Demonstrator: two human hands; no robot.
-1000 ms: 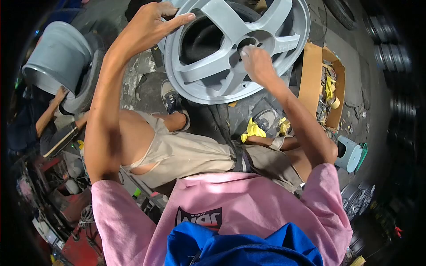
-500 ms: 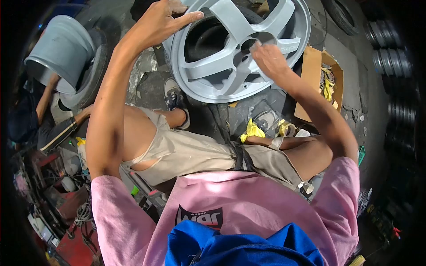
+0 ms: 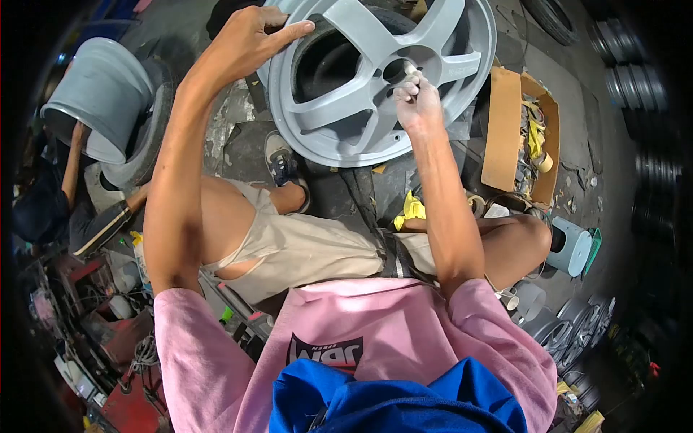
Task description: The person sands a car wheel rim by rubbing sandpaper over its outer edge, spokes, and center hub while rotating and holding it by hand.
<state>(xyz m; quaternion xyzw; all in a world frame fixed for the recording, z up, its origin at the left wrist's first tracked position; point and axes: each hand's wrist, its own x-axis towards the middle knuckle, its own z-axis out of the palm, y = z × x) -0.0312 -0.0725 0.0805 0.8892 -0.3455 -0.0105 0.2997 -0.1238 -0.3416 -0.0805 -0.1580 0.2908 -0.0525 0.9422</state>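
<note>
Head view: left hand (image 3: 253, 35) grips the wheel (image 3: 372, 40) by its edge. Right hand (image 3: 419, 105) curls fingers near the wheel's middle; can't tell if holding anything. Work looks part done.

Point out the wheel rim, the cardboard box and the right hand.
Wheel rim (image 3: 370, 39), head view: on an upper spoke.
Cardboard box (image 3: 503, 130), head view: on its left wall.
Right hand (image 3: 419, 106), head view: middle of the hand.

Smooth, matt metal wheel (image 3: 357, 101), cardboard box (image 3: 503, 133), creased cloth shorts (image 3: 310, 249)
</note>
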